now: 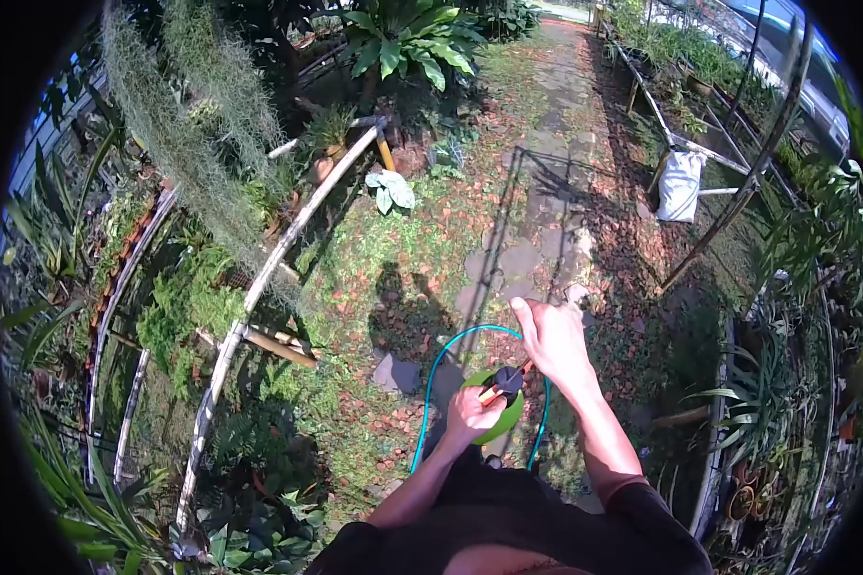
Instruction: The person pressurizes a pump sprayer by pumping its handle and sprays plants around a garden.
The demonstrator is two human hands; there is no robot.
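Observation:
My left hand is closed around a yellow-orange and black handle, low in the middle of the view. Just beyond it is a round black part, above a bright green rounded object that my hands and body partly cover. My right hand is higher and to the right, its fingers curled and thumb side up. A thin dark piece with a bit of orange shows below its fingers, but what the fingers hold is hidden. A teal hose arches around the green object.
A stone path runs ahead through reddish chips and low weeds. Pale pole railings flank it on the left, with hanging moss above. To the right, a white sack rests by a frame and a leaning dark pole.

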